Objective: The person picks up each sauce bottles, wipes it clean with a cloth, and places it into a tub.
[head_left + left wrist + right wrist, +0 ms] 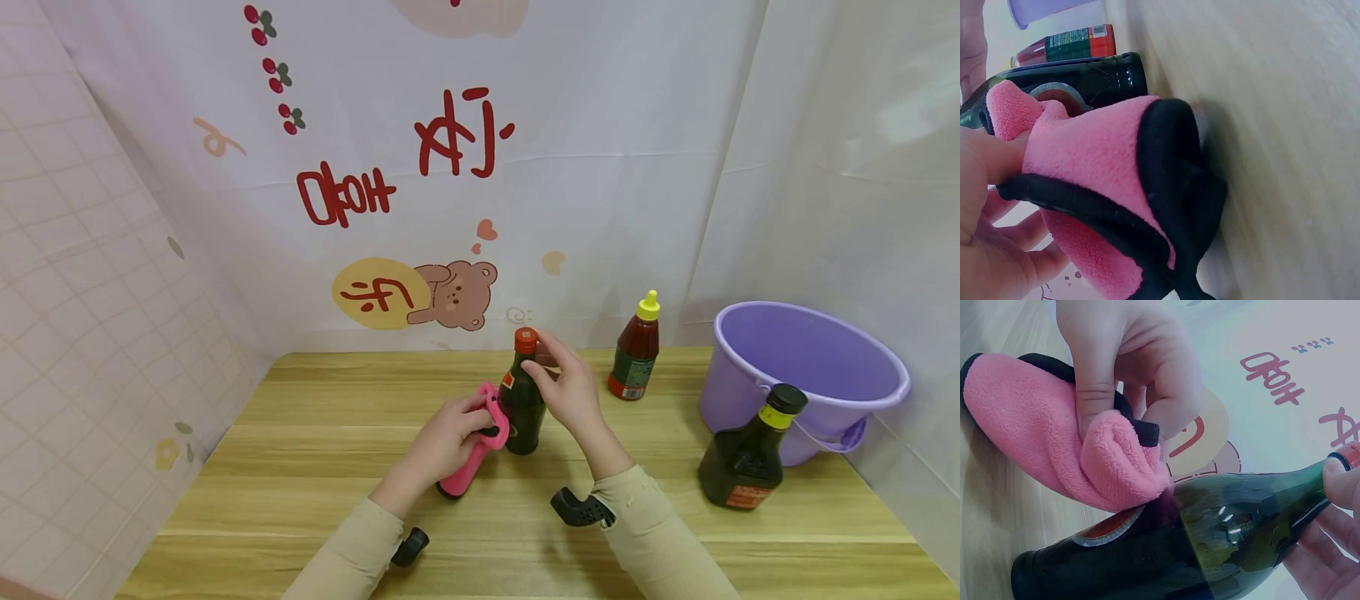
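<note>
A pink cloth with black edging (pixel 463 471) is pinched between the thumb and fingers of my left hand (pixel 446 433). In the right wrist view, a folded part of the cloth (pixel 1119 465) touches the side of a dark green glass bottle (pixel 1222 531). That bottle (pixel 522 412) has a red cap and stands upright on the table. Around its neck, just below the cap, my right hand (pixel 572 390) holds it with thumb and fingers. The left wrist view shows the cloth (pixel 1091 144) hanging in front of the bottle's lower part (pixel 1110 81).
Behind and right of the bottle stands a red sauce bottle with a yellow tip (pixel 635 354). A purple bucket (pixel 723 375) is at the right, with a dark black-capped bottle (pixel 742 462) in front of it. A printed curtain (pixel 600 167) hangs behind the wooden table (pixel 337 442).
</note>
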Demonstrator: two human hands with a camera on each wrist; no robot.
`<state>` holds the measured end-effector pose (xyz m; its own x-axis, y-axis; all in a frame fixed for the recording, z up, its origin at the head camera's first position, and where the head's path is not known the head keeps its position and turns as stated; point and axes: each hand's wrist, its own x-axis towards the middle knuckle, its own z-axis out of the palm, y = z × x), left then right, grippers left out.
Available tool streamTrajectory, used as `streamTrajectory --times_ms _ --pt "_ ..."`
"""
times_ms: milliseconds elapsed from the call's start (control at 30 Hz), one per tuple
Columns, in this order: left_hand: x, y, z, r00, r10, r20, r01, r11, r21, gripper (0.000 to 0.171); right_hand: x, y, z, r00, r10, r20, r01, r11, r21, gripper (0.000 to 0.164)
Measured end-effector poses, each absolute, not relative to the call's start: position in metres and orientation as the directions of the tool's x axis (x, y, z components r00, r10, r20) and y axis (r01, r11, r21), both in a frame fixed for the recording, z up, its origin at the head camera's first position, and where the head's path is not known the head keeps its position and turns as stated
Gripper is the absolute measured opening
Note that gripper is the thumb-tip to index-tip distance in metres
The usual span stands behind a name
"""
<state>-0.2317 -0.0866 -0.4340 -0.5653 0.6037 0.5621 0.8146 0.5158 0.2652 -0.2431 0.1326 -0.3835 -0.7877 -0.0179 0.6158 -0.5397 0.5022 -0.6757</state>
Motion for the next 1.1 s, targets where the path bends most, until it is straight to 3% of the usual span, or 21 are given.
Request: streamTrajectory --times_ms 367,767,1100 --pt "-0.233 -0.081 -0.44 -0.558 0.671 0.488 0.818 0.543 0.188 0.018 -0.244 0.133 -0.384 -0.786 -0.012 0.618 -0.544 0.489 -0.682 0.048" --pt "-0.231 -0.076 -0.444 -0.631 0.695 0.344 0.771 0.61 0.181 0.022 -0.241 0.132 -0.382 -0.796 -0.013 0.605 -0.534 0.486 -0.692 0.048" --pt "-0.231 -0.07 -0.438 -0.662 0.711 0.237 0.745 0.659 0.102 0.019 -0.241 0.131 -0.383 -0.798 -0.015 0.602 -0.53 0.492 -0.691 0.049"
